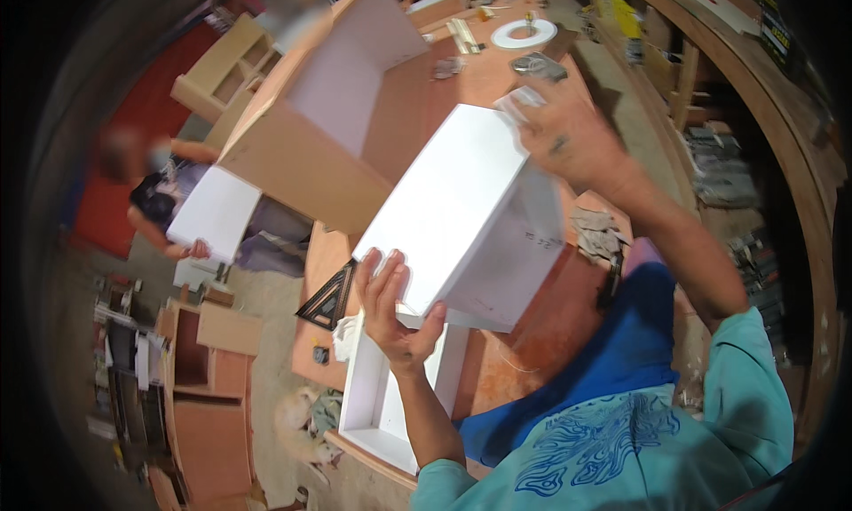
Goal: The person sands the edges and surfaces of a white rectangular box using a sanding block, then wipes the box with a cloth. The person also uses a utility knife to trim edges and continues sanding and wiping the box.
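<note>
A white box, drawer-like with a smooth front panel (444, 196), stands tilted across the middle of the view. My left hand (395, 320) grips its near lower corner, fingers over the panel and thumb against the edge. At the box's far upper corner is my right hand (568, 134), smeared by motion. Its fingers are closed on a small whitish piece (520, 101), too blurred to name exactly. Beneath the box, a second white drawer frame (355, 404) rests on the wooden worktable (501, 365).
A large open wooden cabinet (302, 178) stands on the table beyond the box. A black triangular square (328, 296), a grey cloth (596, 234) and a white ring (524, 35) lie around. At left a person holds a white panel (217, 214). Shelving (781, 112) lines the right.
</note>
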